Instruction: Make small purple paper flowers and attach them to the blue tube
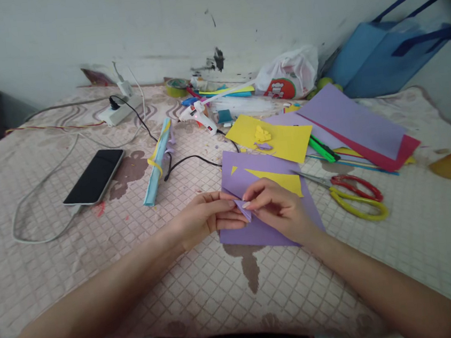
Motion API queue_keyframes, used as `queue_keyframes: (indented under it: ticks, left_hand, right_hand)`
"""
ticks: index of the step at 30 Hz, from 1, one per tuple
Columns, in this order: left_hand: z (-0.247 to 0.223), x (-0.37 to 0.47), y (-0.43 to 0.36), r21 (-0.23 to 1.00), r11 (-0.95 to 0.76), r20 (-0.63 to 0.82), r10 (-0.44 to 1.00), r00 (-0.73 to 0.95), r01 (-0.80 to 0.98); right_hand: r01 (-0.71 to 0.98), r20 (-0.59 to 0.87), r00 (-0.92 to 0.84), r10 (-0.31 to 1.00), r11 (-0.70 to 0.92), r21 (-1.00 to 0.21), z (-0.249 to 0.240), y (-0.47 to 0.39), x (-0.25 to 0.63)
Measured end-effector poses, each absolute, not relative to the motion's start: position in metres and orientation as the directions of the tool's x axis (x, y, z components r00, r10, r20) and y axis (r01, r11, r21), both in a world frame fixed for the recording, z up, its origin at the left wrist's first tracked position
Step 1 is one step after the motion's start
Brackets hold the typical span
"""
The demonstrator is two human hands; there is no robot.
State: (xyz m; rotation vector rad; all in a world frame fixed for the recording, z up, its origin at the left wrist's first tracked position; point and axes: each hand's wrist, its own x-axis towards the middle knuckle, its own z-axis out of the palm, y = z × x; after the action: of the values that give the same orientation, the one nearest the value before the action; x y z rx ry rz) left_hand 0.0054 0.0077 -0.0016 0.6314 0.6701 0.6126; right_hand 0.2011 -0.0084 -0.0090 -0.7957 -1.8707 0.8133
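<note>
Between my two hands is a small folded piece of purple paper [243,209], triangular in shape. My left hand [210,213] grips it from the left with thumb and fingers. From the right, the fingertips of my right hand [280,206] pinch the same piece. Both hands are over a purple sheet [272,234] lying on the patterned tablecloth. On that sheet rests a yellow paper offcut [285,180]. Scissors [344,191] with red and yellow handles lie beside my right hand, their blades toward the sheet.
A phone [95,177] on a cable lies left, near a rolled blue paper strip [158,162]. Behind are a glue gun [201,116], a yellow sheet [282,136] with small folded pieces, a green cutter [323,149] and a power strip [121,111]. A blue bag [379,58] stands back right.
</note>
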Motion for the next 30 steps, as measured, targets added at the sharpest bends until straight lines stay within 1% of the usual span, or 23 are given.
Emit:
queue_keyframes:
  ticks: [6, 12, 15, 21, 27, 30]
  left_hand:
    - [0.002, 0.005, 0.008, 0.693, 0.64, -0.352, 0.703, 0.618, -0.333]
    - [0.001, 0.006, 0.007, 0.719, 0.639, -0.384, 0.691, 0.612, -0.271]
    - [0.0, 0.007, 0.007, 0.725, 0.631, -0.39, 0.706, 0.592, -0.275]
    - [0.001, 0.006, 0.007, 0.737, 0.616, -0.393, 0.726, 0.564, -0.278]
    - [0.002, 0.003, 0.011, 0.723, 0.619, -0.354, 0.714, 0.604, -0.307]
    - [0.003, 0.002, 0.012, 0.731, 0.616, -0.343, 0.704, 0.622, -0.294]
  right_hand:
    - [0.212, 0.51, -0.403, 0.76, 0.62, -0.756, -0.008, -0.007, 0.203]
    - [0.26, 0.531, -0.462, 0.71, 0.681, -0.685, -0.008, -0.007, 0.204]
    - [0.282, 0.549, -0.492, 0.676, 0.72, -0.634, -0.011, -0.007, 0.206]
    - [0.297, 0.613, -0.551, 0.567, 0.819, -0.491, -0.014, -0.003, 0.207]
    - [0.331, 0.677, -0.524, 0.517, 0.856, -0.397, -0.016, -0.004, 0.208]
    - [0.347, 0.684, -0.524, 0.507, 0.861, -0.373, -0.019, -0.004, 0.21]
